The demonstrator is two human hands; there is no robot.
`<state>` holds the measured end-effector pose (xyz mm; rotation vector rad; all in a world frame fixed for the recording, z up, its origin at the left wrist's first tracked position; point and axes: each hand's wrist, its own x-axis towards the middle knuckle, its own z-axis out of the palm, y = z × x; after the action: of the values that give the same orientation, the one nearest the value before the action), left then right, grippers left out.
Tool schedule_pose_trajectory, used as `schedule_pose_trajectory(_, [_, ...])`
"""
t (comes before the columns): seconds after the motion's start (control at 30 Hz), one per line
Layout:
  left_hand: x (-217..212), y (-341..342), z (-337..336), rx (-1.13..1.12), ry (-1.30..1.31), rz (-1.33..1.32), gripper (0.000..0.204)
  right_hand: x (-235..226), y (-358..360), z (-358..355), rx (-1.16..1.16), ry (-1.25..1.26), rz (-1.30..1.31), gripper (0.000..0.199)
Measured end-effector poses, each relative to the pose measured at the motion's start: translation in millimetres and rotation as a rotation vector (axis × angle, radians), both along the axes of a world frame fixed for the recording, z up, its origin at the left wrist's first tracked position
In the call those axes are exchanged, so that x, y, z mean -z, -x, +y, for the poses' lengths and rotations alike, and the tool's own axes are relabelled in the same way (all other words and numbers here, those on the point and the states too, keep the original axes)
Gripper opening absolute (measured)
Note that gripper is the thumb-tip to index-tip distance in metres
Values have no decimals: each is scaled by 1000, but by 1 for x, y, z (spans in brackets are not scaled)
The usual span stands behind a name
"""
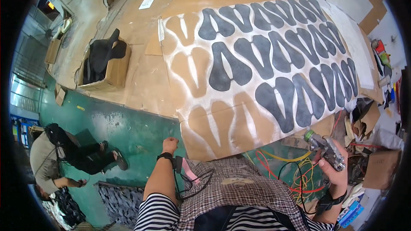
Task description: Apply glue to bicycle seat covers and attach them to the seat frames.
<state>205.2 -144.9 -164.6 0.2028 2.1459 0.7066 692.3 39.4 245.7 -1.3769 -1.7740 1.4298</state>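
My right hand (334, 161) is wrapped round a metal spray gun (329, 150) with a green-ended clear part, held at the near right edge of the cardboard sheet (201, 154). My left hand (170, 145) is closed in a loose fist beside the sheet's near left corner; whether anything is in it is hidden. Several dark, forked, two-lobed pieces (231, 66) lie in three rows on the sheet. White overspray surrounds them. Toward the left and near side, bare brown outlines (208, 124) of the same shape show where no piece lies.
A cardboard box (115, 72) with black pieces (105, 57) stands at the table's left. A white paper (147, 3) lies farther back. Coloured hoses (299, 175) tangle on the green floor at right. Another person (51, 154) sits low at the left, near a pile of dark pieces (122, 203).
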Motion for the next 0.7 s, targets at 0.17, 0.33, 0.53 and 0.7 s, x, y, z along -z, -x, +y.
schedule_pose_trajectory(0.17, [10, 3, -18, 17, 68, -37, 16, -6, 12, 4, 20, 8, 45, 59])
schedule_pose_trajectory(0.33, [16, 7, -20, -68, 16, -42, 18, -5, 1, 4, -121, -21, -81, 56])
schedule_pose_trajectory(0.53, [14, 4, -13, -64, -9, -26, 18, -4, 31, 6, -35, 1, 29, 56])
schedule_pose_trajectory(0.7, [6, 1, -2, -50, 49, -42, 22, -2, 34, 7, -66, 18, 36, 54])
